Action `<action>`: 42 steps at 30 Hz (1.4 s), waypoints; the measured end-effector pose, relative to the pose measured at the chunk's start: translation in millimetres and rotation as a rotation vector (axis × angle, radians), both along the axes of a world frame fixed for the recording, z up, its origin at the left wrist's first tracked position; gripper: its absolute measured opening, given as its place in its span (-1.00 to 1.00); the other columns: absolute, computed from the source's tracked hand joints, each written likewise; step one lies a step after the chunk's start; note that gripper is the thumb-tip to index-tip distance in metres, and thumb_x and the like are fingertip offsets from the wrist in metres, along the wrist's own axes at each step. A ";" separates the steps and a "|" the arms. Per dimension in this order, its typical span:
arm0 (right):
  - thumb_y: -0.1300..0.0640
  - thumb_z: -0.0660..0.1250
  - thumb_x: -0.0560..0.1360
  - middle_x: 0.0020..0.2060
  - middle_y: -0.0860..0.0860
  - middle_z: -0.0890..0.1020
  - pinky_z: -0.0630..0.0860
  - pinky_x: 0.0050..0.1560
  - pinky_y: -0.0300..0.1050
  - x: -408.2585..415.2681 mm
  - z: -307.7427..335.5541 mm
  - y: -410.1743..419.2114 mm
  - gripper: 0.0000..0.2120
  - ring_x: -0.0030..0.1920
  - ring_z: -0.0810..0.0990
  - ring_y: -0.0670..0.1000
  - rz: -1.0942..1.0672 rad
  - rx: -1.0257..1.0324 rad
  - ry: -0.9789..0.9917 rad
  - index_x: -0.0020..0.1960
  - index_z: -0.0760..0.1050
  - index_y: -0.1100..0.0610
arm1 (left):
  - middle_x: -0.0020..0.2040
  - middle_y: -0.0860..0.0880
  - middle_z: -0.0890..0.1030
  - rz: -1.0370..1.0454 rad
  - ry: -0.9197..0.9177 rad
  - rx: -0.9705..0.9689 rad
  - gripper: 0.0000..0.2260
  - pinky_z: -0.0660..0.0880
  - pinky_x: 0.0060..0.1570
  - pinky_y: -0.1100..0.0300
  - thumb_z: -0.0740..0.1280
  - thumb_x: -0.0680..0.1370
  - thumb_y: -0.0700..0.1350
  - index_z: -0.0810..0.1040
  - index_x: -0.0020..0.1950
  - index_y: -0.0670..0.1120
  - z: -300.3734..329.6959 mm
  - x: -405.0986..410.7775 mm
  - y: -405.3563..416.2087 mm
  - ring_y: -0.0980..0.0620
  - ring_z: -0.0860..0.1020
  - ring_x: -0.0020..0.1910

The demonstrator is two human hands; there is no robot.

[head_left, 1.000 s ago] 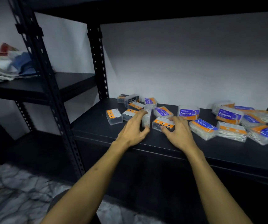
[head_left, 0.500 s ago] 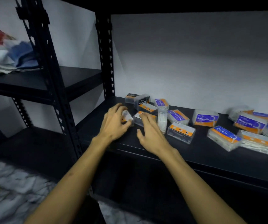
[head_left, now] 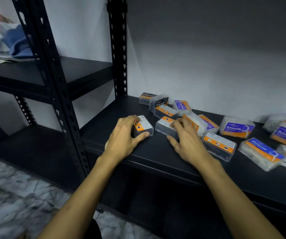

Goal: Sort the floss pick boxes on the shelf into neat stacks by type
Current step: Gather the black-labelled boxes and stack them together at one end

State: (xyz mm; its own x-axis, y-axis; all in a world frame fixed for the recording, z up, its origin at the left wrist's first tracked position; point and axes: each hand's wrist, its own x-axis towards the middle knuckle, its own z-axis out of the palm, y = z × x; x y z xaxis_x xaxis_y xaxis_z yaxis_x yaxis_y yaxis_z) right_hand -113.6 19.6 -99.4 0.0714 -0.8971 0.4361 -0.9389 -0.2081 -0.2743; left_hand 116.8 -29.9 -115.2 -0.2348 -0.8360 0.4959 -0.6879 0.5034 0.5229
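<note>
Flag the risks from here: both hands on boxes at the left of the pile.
1. The Round box lies close to the shelf's front edge; a sweep of the right hand could knock it off.
2. The two boxes under the hands lie label-down, so their type may be misjudged.
3. The Charcoal box leans on a neighbour and may topple if the pile shifts.

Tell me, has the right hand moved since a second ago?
Yes. The right hand went left along the black metal shelf, off the clear orange-labelled box onto the dark box nearer the left hand.
</note>
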 end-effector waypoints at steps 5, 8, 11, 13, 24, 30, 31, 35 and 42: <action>0.05 0.41 0.52 0.31 0.04 0.39 0.37 0.28 -0.04 -0.8 -6.5 6.4 -0.69 0.31 0.35 0.06 0.016 -0.019 -0.132 0.18 0.39 0.07 | 0.21 0.20 0.43 -0.009 -0.082 -0.026 -0.29 0.47 0.22 0.10 0.28 0.37 0.51 0.53 0.34 0.06 3.1 -0.3 11.4 0.17 0.32 0.22; 0.05 0.42 0.50 0.20 0.01 0.45 0.38 0.23 -0.06 -2.3 -6.6 9.0 -0.69 0.25 0.37 0.04 0.011 -0.044 -0.144 0.16 0.40 0.06 | 0.17 0.21 0.41 -0.096 -0.091 0.013 -0.36 0.43 0.27 0.05 0.36 0.38 0.44 0.55 0.32 0.10 9.2 9.5 9.2 0.17 0.32 0.17; -0.04 0.43 0.49 0.25 -0.02 0.44 0.38 0.29 -0.02 -1.7 -5.1 9.8 -0.59 0.29 0.34 0.01 0.008 -0.010 -0.193 0.27 0.40 0.04 | 0.17 0.22 0.44 -0.152 -0.077 0.054 -0.46 0.38 0.29 0.11 0.39 0.40 0.39 0.59 0.27 0.13 14.8 19.4 3.8 0.18 0.36 0.19; -0.08 0.41 0.49 0.30 -0.02 0.43 0.33 0.34 -0.03 -1.2 -4.3 10.1 -0.47 0.34 0.32 0.01 0.009 0.009 -0.187 0.37 0.35 0.04 | 0.14 0.20 0.46 -0.156 -0.042 0.076 -0.53 0.40 0.24 0.18 0.35 0.42 0.38 0.62 0.19 0.13 17.7 18.7 2.0 0.19 0.42 0.18; 0.02 0.08 0.69 -0.26 -0.07 0.52 0.32 -0.26 -0.31 4.8 1.6 11.6 -0.73 -0.21 0.48 -0.19 0.061 -0.105 -0.394 -0.13 0.42 0.02 | 0.15 0.18 0.63 -0.233 0.208 0.341 -0.43 0.53 0.18 0.14 0.51 0.31 0.31 0.50 0.28 0.22 16.0 31.8 -5.5 0.19 0.60 0.13; -0.10 -0.01 0.69 -0.20 -0.07 0.56 0.40 -0.16 -0.31 3.9 7.8 9.0 -0.60 -0.14 0.52 -0.19 0.034 -0.044 -0.494 -0.09 0.48 0.08 | 0.45 0.14 0.38 -0.157 -0.009 0.219 -0.49 0.32 0.41 0.03 0.27 0.44 0.42 0.49 0.36 0.33 9.8 29.2 -3.4 0.09 0.34 0.41; -0.13 -0.02 0.69 -0.16 -0.06 0.58 0.44 -0.09 -0.26 2.7 6.9 9.7 -0.58 -0.10 0.54 -0.18 0.045 -0.041 -0.501 -0.04 0.50 0.08 | 0.47 0.13 0.36 -0.136 -0.078 0.188 -0.43 0.30 0.42 0.00 0.21 0.43 0.47 0.48 0.38 0.31 9.3 29.7 -2.5 0.05 0.31 0.42; -0.20 0.08 0.65 0.17 -0.04 0.57 0.46 0.17 -0.09 0.2 -0.7 9.4 -0.60 0.18 0.51 -0.08 0.080 -0.018 -0.455 0.29 0.45 0.02 | 0.53 0.14 0.29 -0.151 -0.269 0.141 -0.22 0.26 0.42 -0.02 0.28 0.31 0.52 0.38 0.48 0.26 13.6 34.5 1.6 0.04 0.28 0.41; -0.15 0.20 0.62 0.28 0.00 0.50 0.40 0.30 0.00 1.5 -5.0 6.8 -0.57 0.31 0.42 -0.01 0.039 -0.033 -0.322 0.40 0.38 0.03 | 0.29 0.16 0.54 -0.111 -0.162 0.039 -0.36 0.40 0.27 -0.01 0.48 0.28 0.36 0.59 0.31 0.17 20.7 32.5 -6.6 0.12 0.42 0.25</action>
State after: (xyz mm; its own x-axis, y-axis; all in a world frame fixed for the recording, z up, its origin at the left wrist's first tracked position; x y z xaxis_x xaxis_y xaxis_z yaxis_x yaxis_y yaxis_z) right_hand -112.1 26.4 -104.4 -0.0407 -0.8812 0.4709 -0.7961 -0.2563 -0.5483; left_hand 149.3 -36.4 -94.5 -0.4008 -0.8185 0.4116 -0.7062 0.5622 0.4304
